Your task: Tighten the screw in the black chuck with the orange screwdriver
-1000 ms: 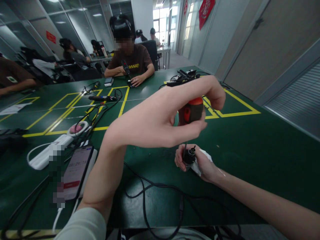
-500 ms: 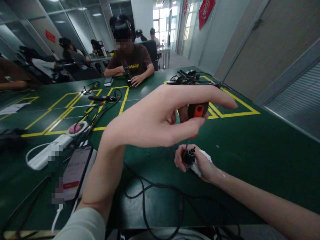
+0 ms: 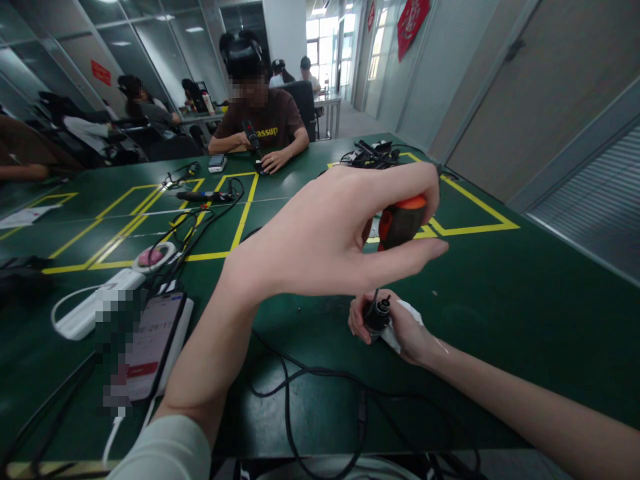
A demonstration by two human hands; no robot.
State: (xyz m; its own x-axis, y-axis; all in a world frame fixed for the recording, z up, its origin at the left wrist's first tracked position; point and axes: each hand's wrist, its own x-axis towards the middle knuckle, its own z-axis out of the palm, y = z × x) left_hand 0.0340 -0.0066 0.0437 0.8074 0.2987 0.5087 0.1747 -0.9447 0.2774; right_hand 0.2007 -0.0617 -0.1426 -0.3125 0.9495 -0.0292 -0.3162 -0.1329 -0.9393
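Note:
My left hand point(image 3: 330, 233) is raised over the green table point(image 3: 500, 300) and grips the orange and black handle of a screwdriver point(image 3: 400, 223) between fingers and thumb. The thin shaft runs down from the handle to a small black round part point(image 3: 379, 315). My right hand point(image 3: 400, 327) rests on the table and holds that black part upright, together with a piece of white paper or cloth point(image 3: 407, 313) under the fingers. The screwdriver tip meets the top of the part.
A phone point(image 3: 150, 343) lies at the left beside a white power strip point(image 3: 93, 303) and a pink round object point(image 3: 154, 255). Black cables point(image 3: 300, 393) loop along the near edge. A person point(image 3: 260, 120) sits across the table; more tools and cables lie far off.
My left hand has turned the screwdriver handle: fingers stretched out half a second ago now curl back around it. My right hand and the black part stay in place.

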